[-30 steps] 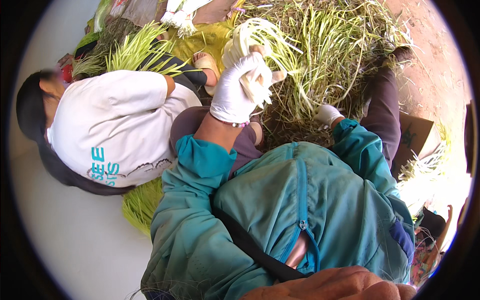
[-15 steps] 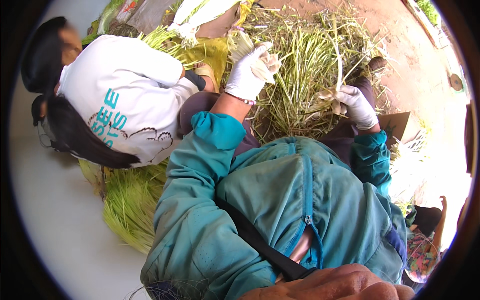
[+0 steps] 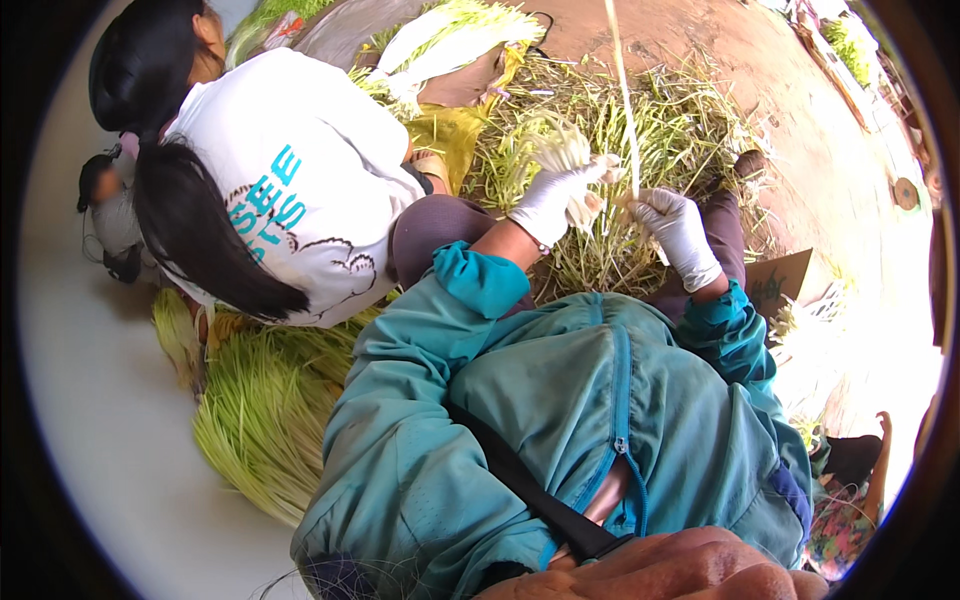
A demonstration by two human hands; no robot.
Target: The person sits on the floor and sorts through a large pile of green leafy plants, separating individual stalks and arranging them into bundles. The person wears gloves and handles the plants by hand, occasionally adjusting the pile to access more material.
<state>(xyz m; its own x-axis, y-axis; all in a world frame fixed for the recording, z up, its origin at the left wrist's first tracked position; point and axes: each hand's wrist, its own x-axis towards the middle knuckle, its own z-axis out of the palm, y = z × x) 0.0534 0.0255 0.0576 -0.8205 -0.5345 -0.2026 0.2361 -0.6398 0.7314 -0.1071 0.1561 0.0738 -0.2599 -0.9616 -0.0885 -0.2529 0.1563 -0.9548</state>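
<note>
My left hand [image 3: 553,207], in a white glove, is closed around a bunch of pale stalks [image 3: 563,150] whose ends stick out beyond the fingers. Close beside it, my right hand [image 3: 672,232], also gloved, pinches the lower end of one long pale stalk [image 3: 625,95] that rises away from me. Tan, papery-looking bits [image 3: 587,208] hang about the left fingertips; I cannot tell whether they are glove or peel. Beneath both hands lies a heap of loose green stalks and trimmings [image 3: 660,130] on the ground.
To my left sits a person in a white shirt [image 3: 300,150], long hair tied back. Behind that person lies a pile of yellow-green stalks [image 3: 270,410]. A white-wrapped bundle [image 3: 440,45] and yellow sacking [image 3: 440,135] are at the far left, a cardboard piece [image 3: 778,280] at right.
My left hand has moved right and slightly nearer, toward my right hand. The right hand has shifted a little left with its long stalk. The view has also shifted somewhat.
</note>
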